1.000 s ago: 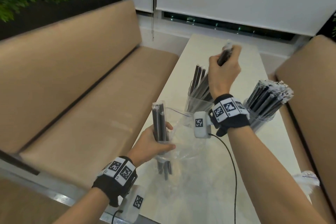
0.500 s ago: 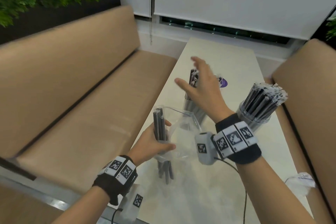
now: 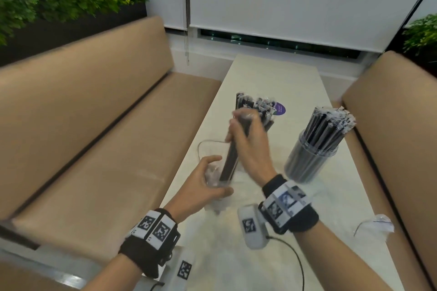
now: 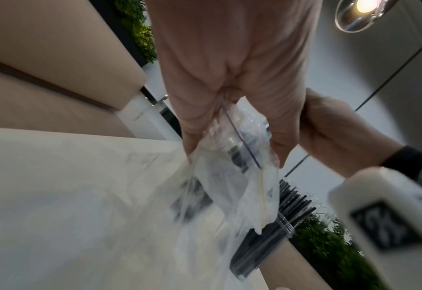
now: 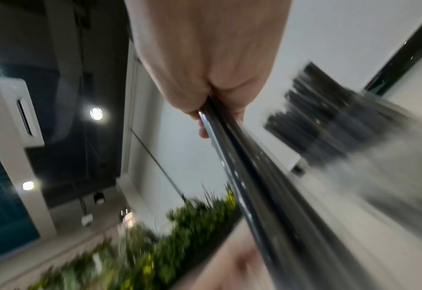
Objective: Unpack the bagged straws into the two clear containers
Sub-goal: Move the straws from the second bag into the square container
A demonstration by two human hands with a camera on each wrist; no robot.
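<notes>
From the head view I judge the job nearly done: my right hand (image 3: 248, 139) grips the last few black straws (image 3: 230, 160), drawn partly out of the clear bag (image 3: 212, 172) my left hand (image 3: 203, 186) clutches, with the full container (image 3: 312, 160) right of the bag and the second container's straws (image 3: 260, 106) behind it, its body hidden by my hand. On the left wrist, fingers (image 4: 274, 137) pinch crumpled plastic, contents blurred. On the right wrist, fingers (image 5: 202, 109) close round the straws, everything else smeared.
</notes>
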